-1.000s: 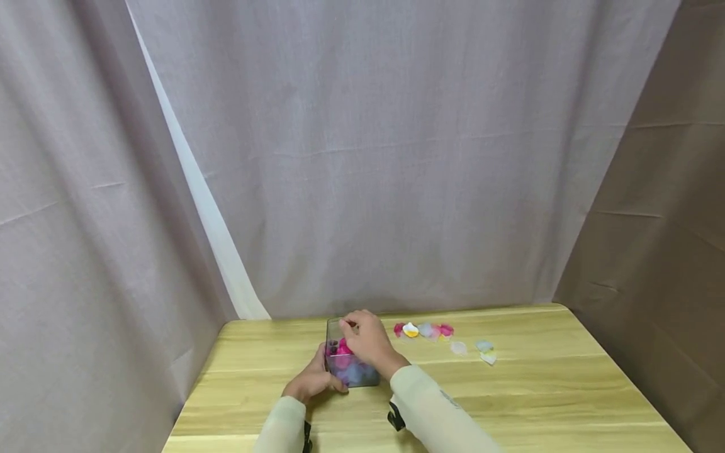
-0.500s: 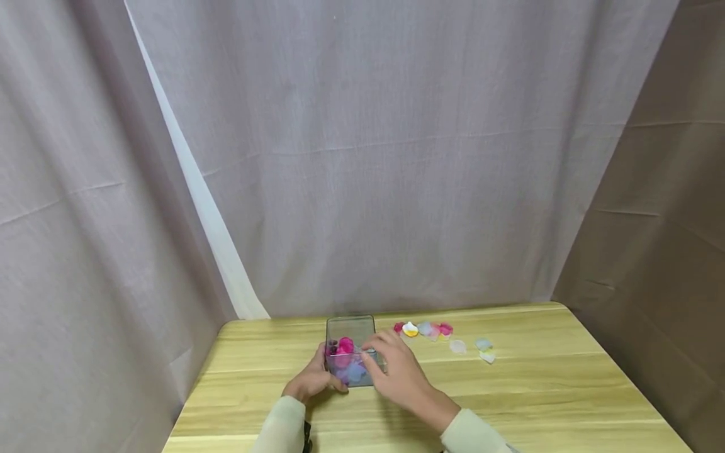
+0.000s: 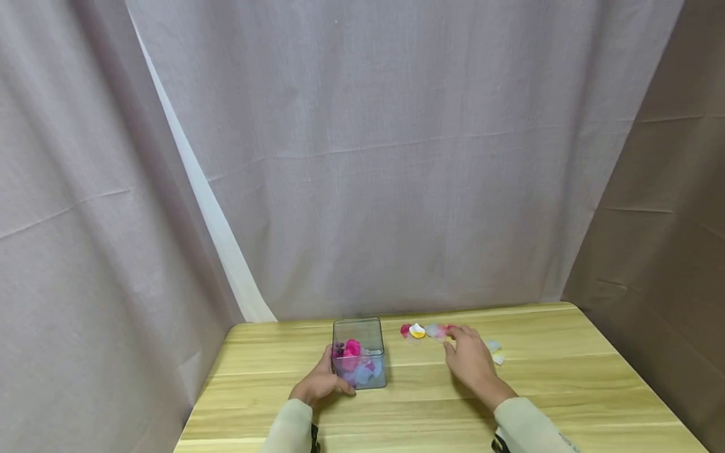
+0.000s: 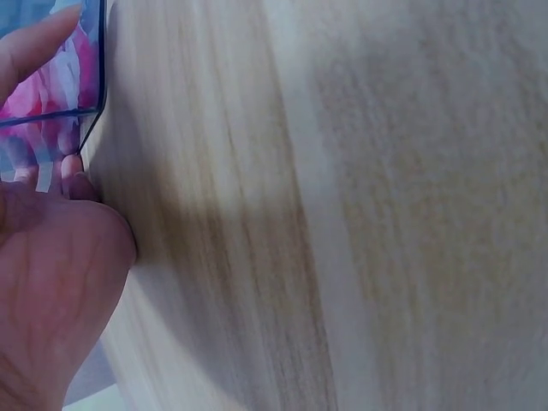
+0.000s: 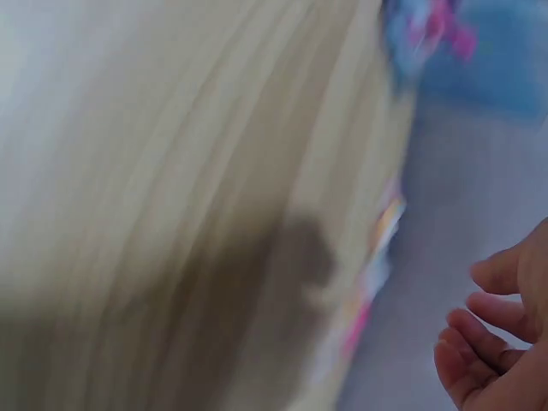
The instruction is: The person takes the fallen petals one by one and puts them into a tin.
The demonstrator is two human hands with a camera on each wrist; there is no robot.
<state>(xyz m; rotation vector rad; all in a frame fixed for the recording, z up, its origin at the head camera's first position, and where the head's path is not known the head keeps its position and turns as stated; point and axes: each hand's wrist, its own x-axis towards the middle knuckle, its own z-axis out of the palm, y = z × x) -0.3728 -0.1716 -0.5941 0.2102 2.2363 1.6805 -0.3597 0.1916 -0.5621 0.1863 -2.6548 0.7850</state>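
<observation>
A clear, grey-tinted plastic box [image 3: 362,326] stands on the table, with pink, purple and pale blue petals [image 3: 352,348] inside. My left hand [image 3: 320,382] grips its left side, thumb at the front; the left wrist view shows the fingers reaching around the box [image 4: 43,137]. To the right, my right hand [image 3: 473,365] hovers by a row of loose petals, its fingers loosely bent with nothing visible between them. That row includes a white and yellow petal [image 3: 417,331] and a dark pink petal [image 3: 404,330]. Part of the row is hidden behind the right hand.
Beyond the right hand lie a pale blue petal [image 3: 493,345] and a whitish petal [image 3: 498,359]. The wooden table [image 3: 419,415] ends at the back against a grey curtain [image 3: 396,189]. A brown cloth [image 3: 651,251] hangs on the right.
My right hand has left the box and moved right to the loose petals. The left hand has kept its hold on the box. The view has shifted slightly.
</observation>
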